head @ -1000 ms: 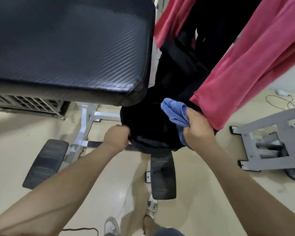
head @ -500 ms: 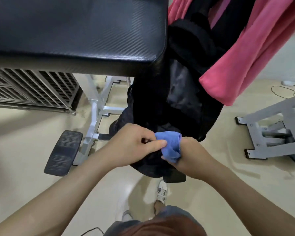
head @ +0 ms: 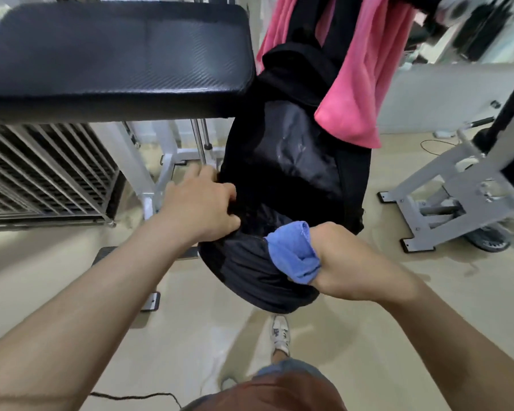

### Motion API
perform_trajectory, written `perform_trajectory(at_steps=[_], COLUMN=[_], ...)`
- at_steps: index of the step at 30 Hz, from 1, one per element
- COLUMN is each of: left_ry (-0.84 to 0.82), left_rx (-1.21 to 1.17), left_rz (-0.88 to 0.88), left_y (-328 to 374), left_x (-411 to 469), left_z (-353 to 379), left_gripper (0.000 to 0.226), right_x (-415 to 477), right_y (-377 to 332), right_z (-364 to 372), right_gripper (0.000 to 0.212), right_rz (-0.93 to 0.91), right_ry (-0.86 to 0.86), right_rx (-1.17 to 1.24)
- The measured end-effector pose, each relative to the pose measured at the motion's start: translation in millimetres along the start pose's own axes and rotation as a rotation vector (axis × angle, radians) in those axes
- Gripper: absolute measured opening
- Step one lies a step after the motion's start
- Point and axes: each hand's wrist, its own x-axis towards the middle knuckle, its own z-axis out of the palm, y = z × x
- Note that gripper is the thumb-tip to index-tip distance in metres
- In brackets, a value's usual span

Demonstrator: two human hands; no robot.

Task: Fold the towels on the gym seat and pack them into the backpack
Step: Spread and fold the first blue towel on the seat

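Left hand (head: 201, 204) gripping backpack (head: 282, 185) rim, right hand (head: 343, 262) clenched round blue towel (head: 293, 252) at opening

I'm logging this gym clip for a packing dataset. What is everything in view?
gym seat: one, black, upper left
backpack: one, black, centre, right of the seat
blue towel: one, blue, bunched at the backpack's lower end
pink towel: one, pink, hanging at top right over the backpack
seat frame: one, white, under the seat
metal grille: one, dark, left
machine base: one, grey, floor at right
cable: one, black, floor at bottom left
shoe: one clear, white, floor below the backpack
left-hand grip: one, holding the backpack's edge
right-hand grip: one, curled round the blue towel
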Motion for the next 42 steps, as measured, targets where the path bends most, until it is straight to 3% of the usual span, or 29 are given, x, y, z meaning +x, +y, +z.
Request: perform_trajectory(at_steps=[2,4,6,8,9,10,12,14,16,19,22,24,26,28,30,32,35,36,39,42], left_ry=[-0.121,-0.358,-0.399,-0.332,-0.310,-0.306,-0.312,-0.330,-0.351,-0.355,-0.356,-0.350,-0.345,-0.347,-0.366,-0.395,-0.453,-0.482,-0.588,-0.605], left_rx=[-0.220,-0.787,-1.063,-1.070,-1.061,-1.065,-1.095,-1.103,-1.094,-1.044,-1.015,-1.028,-1.058,-1.056,-1.042,-1.044,-1.040,-1.023,-0.941,-0.912], left_rz=[-0.117,-0.167,-0.166,-0.123,-0.104,-0.093,-0.077,-0.056,-0.050,-0.066,-0.080,-0.115,-0.177,-0.220,-0.228,-0.217,-0.190,-0.173,-0.107,-0.111], left_y=[-1.5,5.7,20.0,36.6,44.8,52.1,63.7,72.4,76.5,75.2,71.0,67.0,62.2,57.8,56.1,55.2,50.2,47.4,40.2,40.1], left_x=[9.0,4.7,-2.5,-5.5,-6.9,-7.4,-6.4,-5.0,-5.2,-9.5,-15.1,-13.2,-8.3,-3.7,-1.1,1.2,5.3,6.6,10.3,15.0], left_z=[4.5,14.6,29.7,43.5,45.9,46.9,44.2,37.3,29.4,21.9,17.6,13.0,8.4,6.6,6.9,7.8,9.6,9.8,7.0,6.0], left_gripper=[0.055,0.052,0.057,0.060,0.061,0.061,0.061,0.062,0.062,0.060,0.058,0.054,0.050,0.049,0.048,0.049,0.047,0.046,0.042,0.040], right_x=[-9.7,-17.8,-24.5,-25.9,-22.5,-15.6,7.9,38.2,66.6,93.0,112.4,126.9,144.0,163.2,177.4,194.7,215.1,218.9,221.7,229.3], right_y=[8.2,19.9,30.0,42.3,48.8,55.3,71.5,78.8,81.6,88.1,99.7,103.9,102.2,105.8,109.2,118.4,136.1,141.3,147.7,146.7], right_z=[-4.9,-12.7,-29.1,-49.4,-57.2,-62.3,-60.0,-40.9,-5.7,51.0,74.0,72.4,69.0,72.2,78.1,93.9,125.7,132.8,142.2,143.3], right_gripper=[0.045,0.047,0.051,0.042,0.034,0.027,0.030,0.026,0.006,0.033,0.015,0.011,0.006,0.027,0.048,0.066,0.090,0.088,0.066,0.069], right_rz=[0.007,0.016,0.077,0.155,0.186,0.205,0.205,0.212,0.160,0.115,0.065,0.136,0.243,0.310,0.292,0.311,0.379,0.376,0.354,0.352], right_ry=[0.022,-0.006,-0.185,-0.384,-0.385,-0.301,0.077,0.341,0.211,-0.288,-0.530,-0.514,-0.297,0.057,0.215,0.016,-0.444,-0.490,-0.362,-0.418], right_rx=[-0.007,0.039,0.100,0.170,0.208,0.252,0.294,0.167,0.009,-0.212,-0.101,0.138,0.231,0.086,-0.115,-0.259,-0.276,-0.276,-0.278,-0.278])
